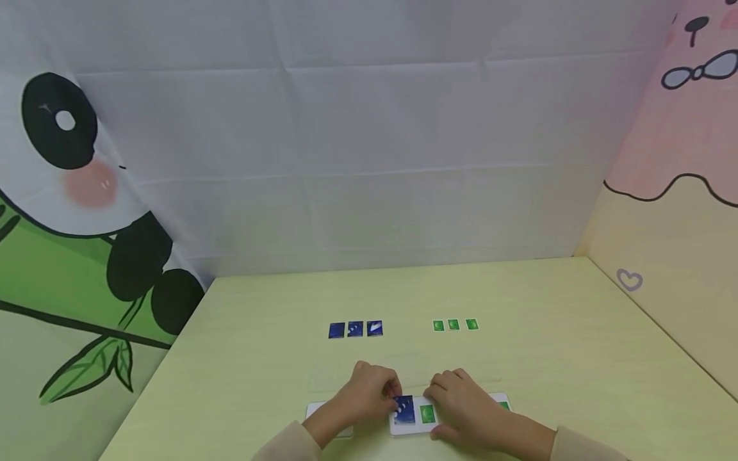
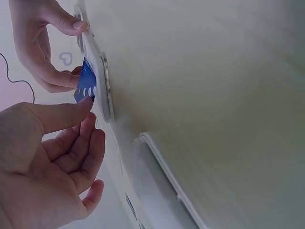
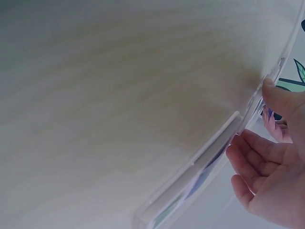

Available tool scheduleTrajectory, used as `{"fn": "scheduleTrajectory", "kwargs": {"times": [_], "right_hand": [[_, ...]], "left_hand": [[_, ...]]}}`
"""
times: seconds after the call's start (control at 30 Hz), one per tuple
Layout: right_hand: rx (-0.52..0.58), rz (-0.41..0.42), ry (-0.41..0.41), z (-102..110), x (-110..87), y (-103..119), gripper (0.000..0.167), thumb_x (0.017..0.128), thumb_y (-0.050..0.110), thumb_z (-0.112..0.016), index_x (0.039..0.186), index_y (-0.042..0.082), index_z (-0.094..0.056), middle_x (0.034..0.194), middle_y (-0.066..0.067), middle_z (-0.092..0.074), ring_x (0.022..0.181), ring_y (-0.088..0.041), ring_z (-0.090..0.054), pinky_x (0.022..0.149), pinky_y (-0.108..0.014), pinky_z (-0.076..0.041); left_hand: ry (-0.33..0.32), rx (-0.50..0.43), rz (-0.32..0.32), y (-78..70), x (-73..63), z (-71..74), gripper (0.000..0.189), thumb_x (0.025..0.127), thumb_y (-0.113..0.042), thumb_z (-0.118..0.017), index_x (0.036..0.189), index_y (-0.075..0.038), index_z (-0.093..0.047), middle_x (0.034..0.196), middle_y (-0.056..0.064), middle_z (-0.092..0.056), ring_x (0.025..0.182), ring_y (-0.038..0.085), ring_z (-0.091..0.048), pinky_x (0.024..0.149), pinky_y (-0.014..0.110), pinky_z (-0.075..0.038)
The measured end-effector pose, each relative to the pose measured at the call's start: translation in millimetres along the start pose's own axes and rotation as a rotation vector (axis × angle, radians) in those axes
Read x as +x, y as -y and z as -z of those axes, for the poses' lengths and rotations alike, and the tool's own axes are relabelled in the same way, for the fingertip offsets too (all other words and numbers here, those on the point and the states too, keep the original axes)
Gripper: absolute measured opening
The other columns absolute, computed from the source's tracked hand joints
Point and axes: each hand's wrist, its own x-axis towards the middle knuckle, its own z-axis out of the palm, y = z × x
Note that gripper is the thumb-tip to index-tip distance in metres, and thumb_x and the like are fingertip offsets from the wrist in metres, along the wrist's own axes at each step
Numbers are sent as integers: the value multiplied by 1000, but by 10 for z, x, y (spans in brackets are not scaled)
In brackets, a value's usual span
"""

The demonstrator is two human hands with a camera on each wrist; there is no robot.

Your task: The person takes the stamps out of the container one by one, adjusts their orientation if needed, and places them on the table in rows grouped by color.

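Extending beneath both hands, a pale yellow table (image 1: 230,365) bore a white board (image 1: 418,429). The right hand (image 1: 469,406) gripped the board's right end across its edges. The left hand (image 1: 369,390) pinched a dark blue card (image 1: 405,410), tilted over the board's left half, beside a green card (image 1: 428,414).
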Motion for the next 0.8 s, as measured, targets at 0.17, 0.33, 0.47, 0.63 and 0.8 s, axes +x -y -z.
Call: {"fn": "scheduleTrajectory", "kwargs": {"times": [0.17,0.33,0.47,0.63,0.8], "right_hand": [[-7,4,-4,-11,-11,2,52,80,53,-68,112,12,-65,106,3,-63,100,-11,-55,91,-34,-43],[-5,5,-10,-10,-5,5,50,81,51,-68,112,12,-65,107,4,-63,100,-11,-55,92,-33,-44],[2,7,-9,-21,-1,5,50,81,52,-68,112,12,-65,107,4,-62,99,-10,-55,91,-33,-44],[2,-1,-2,-45,3,1,51,82,52,-68,113,12,-65,107,3,-63,99,-10,-55,90,-33,-44],[3,-25,17,-35,-1,-3,52,82,52,-68,114,13,-64,108,3,-62,100,-10,-54,90,-32,-44]], "left_hand": [[23,-65,9,17,-1,24,12,77,-9,-75,79,-18,-67,71,-12,-63,66,-3,-50,78,24,-38],[38,-119,26,48,15,44,10,78,-8,-74,78,-16,-67,71,-11,-63,65,-1,-50,74,22,-40],[47,-116,25,65,24,68,7,79,-9,-73,77,-15,-69,70,-10,-64,64,-1,-50,79,27,-39],[76,-157,14,69,53,97,7,79,-6,-73,77,-12,-70,70,-7,-65,63,0,-50,67,20,-41],[118,-212,16,74,98,143,7,80,-4,-71,77,-11,-70,71,-5,-65,64,3,-51,61,18,-43]]}}
